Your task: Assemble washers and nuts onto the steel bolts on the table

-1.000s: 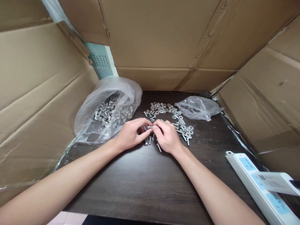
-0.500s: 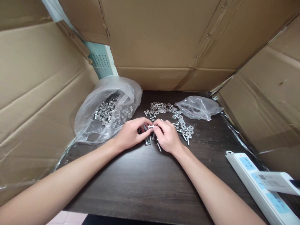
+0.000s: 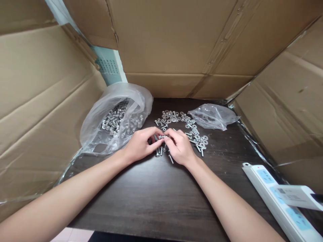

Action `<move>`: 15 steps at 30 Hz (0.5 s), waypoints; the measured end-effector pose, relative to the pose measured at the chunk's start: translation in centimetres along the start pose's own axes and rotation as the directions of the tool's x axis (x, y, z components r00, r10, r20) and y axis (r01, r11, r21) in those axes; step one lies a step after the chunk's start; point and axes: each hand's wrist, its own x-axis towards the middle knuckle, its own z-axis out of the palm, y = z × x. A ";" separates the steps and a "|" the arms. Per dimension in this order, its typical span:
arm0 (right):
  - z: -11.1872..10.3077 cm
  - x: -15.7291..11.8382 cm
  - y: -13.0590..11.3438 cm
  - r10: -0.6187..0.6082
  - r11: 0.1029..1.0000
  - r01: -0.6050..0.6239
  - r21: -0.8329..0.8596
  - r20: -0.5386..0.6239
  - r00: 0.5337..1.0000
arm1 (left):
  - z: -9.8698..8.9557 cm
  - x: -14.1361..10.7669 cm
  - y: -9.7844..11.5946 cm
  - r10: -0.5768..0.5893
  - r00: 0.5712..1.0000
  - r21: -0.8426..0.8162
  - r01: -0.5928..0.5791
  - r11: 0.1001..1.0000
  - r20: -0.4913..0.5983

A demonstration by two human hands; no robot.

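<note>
Between my two hands a small silver bolt (image 3: 162, 137) lies roughly level. My left hand (image 3: 141, 144) pinches its left end between thumb and fingers. My right hand (image 3: 179, 146) is closed on the bolt's right end, where a nut seems to sit, though the fingertips partly cover it. Just below the fingers, several loose bolts (image 3: 171, 158) rest on the dark table (image 3: 141, 198). Beyond the hands spreads a pile of washers, nuts and bolts (image 3: 174, 117), and more washers (image 3: 197, 137) with bolts lie right of my right hand.
A large open plastic bag (image 3: 91, 117) with many bolts stands at the left. At the back right lies a smaller clear bag (image 3: 214, 116). A white power strip (image 3: 275, 201) with a tag (image 3: 297, 196) runs along the right. Cardboard walls (image 3: 181, 40) enclose the table's back and sides.
Almost nothing differs. The right fingertips have shifted slightly on the bolt's end, and the bolt stays between both hands.
</note>
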 end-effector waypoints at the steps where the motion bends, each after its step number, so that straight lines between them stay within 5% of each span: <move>1: 0.0 0.0 0.0 -0.004 1.000 0.004 -0.004 -0.002 1.000 | 0.0 0.0 0.0 0.003 1.000 0.001 -0.003 1.000 -0.001; 15: 0.2 0.1 0.2 -0.027 1.000 0.027 0.012 0.019 0.999 | -0.1 -0.1 0.0 0.023 1.000 -0.022 -0.023 0.999 0.002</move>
